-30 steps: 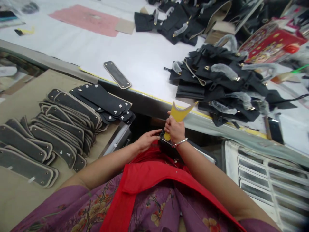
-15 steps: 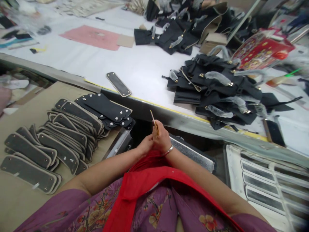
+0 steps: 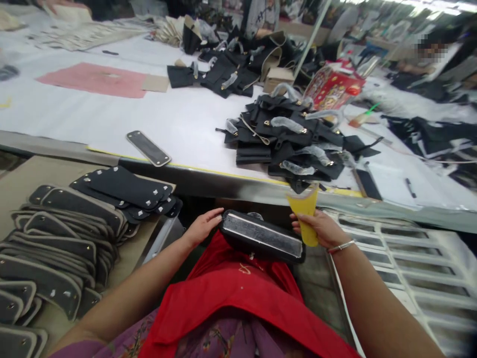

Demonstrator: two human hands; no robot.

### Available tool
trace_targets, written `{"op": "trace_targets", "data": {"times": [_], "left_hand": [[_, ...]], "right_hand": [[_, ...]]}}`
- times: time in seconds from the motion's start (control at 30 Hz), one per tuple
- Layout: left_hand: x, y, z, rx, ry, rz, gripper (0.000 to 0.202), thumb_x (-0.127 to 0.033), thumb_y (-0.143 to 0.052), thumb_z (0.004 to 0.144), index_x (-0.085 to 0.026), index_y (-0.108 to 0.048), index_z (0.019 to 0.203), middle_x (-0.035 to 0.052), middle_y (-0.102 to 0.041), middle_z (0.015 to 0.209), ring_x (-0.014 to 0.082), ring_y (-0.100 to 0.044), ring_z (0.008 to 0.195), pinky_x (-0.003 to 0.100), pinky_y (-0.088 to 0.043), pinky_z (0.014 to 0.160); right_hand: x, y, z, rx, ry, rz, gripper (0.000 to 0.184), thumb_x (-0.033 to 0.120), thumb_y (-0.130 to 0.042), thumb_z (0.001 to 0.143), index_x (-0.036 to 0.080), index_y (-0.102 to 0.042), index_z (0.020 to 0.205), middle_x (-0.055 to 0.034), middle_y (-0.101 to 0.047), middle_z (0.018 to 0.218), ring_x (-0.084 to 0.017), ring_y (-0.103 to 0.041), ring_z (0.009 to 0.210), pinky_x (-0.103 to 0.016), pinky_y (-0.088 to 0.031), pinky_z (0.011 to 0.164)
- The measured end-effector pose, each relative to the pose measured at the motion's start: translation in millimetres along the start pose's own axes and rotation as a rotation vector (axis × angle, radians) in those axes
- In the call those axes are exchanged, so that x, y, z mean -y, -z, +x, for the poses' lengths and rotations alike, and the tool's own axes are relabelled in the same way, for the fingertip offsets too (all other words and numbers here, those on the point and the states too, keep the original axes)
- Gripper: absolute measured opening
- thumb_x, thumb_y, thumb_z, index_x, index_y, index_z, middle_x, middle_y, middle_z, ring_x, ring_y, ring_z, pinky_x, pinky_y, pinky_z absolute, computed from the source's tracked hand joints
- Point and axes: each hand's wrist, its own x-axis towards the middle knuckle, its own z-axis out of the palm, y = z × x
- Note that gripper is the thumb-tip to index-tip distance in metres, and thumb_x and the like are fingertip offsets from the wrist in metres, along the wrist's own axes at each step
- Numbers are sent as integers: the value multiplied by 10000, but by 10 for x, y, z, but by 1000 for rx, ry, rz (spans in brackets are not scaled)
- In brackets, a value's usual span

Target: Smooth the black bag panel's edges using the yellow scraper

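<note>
A long black bag base panel (image 3: 261,237) with a grey fuzzy face lies across my lap on red cloth (image 3: 238,293). My left hand (image 3: 202,226) rests on its left end, fingers stretched over the edge. My right hand (image 3: 321,228) sits at the panel's right end and grips a flat yellow scraper-like tool (image 3: 306,215), blade pointing up.
Stacks of black oval panels with beige edges (image 3: 70,223) lie on the brown board at my left. One loose panel (image 3: 148,148) lies on the white table (image 3: 112,114). Black bag parts (image 3: 286,141) are heaped ahead. A phone (image 3: 367,184) and a white slatted rack (image 3: 402,258) sit at right.
My hands were together over my lap, holding the yellow tool edge-on. They have spread apart, the right moving right with the tool, and the black panel now shows between them. My view has lifted.
</note>
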Motion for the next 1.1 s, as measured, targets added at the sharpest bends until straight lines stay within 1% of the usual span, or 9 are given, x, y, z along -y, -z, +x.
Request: {"op": "trace_targets", "data": {"times": [0.17, 0.27, 0.4, 0.6, 0.7, 0.8, 0.9, 1.0, 1.1], "left_hand": [[-8, -171, 47, -10, 169, -90, 541, -400, -688, 695, -181, -579, 1178, 85, -624, 1144, 208, -587, 1001, 290, -467, 824], [33, -251, 88, -59, 152, -81, 490, -406, -685, 690, -182, -615, 1121, 77, -646, 1092, 196, -602, 944, 263, -472, 763], [36, -305, 166, -87, 74, -20, 416, -363, -685, 674, -168, -653, 1040, 68, -674, 998, 206, -611, 908, 281, -462, 783], [-35, -389, 100, -175, 32, -1, 361, -308, -656, 664, -176, -677, 1000, 56, -681, 953, 207, -614, 879, 319, -454, 827], [-42, -414, 82, -197, -13, 17, 347, -270, -646, 652, -162, -690, 979, 58, -683, 953, 203, -607, 893, 331, -443, 869], [-8, -348, 155, -201, -11, 76, 361, -308, -647, 675, -168, -688, 1005, 51, -683, 953, 202, -606, 899, 340, -445, 881], [12, -299, 137, -195, -30, 173, 394, -413, -640, 705, -193, -682, 1028, 42, -679, 982, 205, -606, 916, 337, -454, 880], [-44, -233, -75, -222, -93, 348, 467, -466, -584, 756, -192, -627, 1132, 68, -643, 1094, 216, -588, 996, 334, -447, 904], [-174, -6, -495, -347, -226, 558, 524, -474, -537, 799, -177, -542, 1231, 105, -571, 1211, 220, -546, 1082, 340, -430, 936]], "right_hand": [[46, 170, 45, 32, 12, -196, 199, 307, -610, 795, 142, -528, 868, -64, -647, 781, -118, -606, 544, -231, -530, 480], [170, -34, 255, 167, -17, -251, 196, 326, -571, 823, 146, -502, 858, -40, -629, 674, -127, -587, 478, -229, -502, 412], [374, -468, 684, 363, -193, -22, 80, 137, -539, 800, 95, -531, 868, -95, -646, 679, -149, -591, 469, -244, -501, 397], [507, -1010, 951, 329, -230, 110, 118, 126, -397, 888, 110, -501, 941, -66, -636, 701, -81, -621, 556, -145, -537, 537], [452, -999, 945, 364, -254, 154, 96, 121, -445, 873, 129, -532, 913, -70, -626, 708, -72, -608, 511, -112, -524, 496], [430, -955, 1213, 324, -206, 222, 181, 80, -471, 846, 203, -572, 931, -107, -626, 840, -88, -635, 566, -127, -526, 502], [429, -1039, 1506, 92, -226, 215, 186, 124, -424, 872, 258, -538, 812, -88, -575, 742, -84, -603, 496, -156, -498, 467], [416, -1125, 1639, -44, -249, 227, 174, 246, -388, 891, 292, -508, 773, -104, -571, 795, -88, -578, 464, -211, -486, 448], [370, -1135, 1604, 85, -185, 274, 174, 325, -369, 884, 376, -535, 903, -141, -561, 1094, -100, -609, 538, -258, -503, 499]]}}
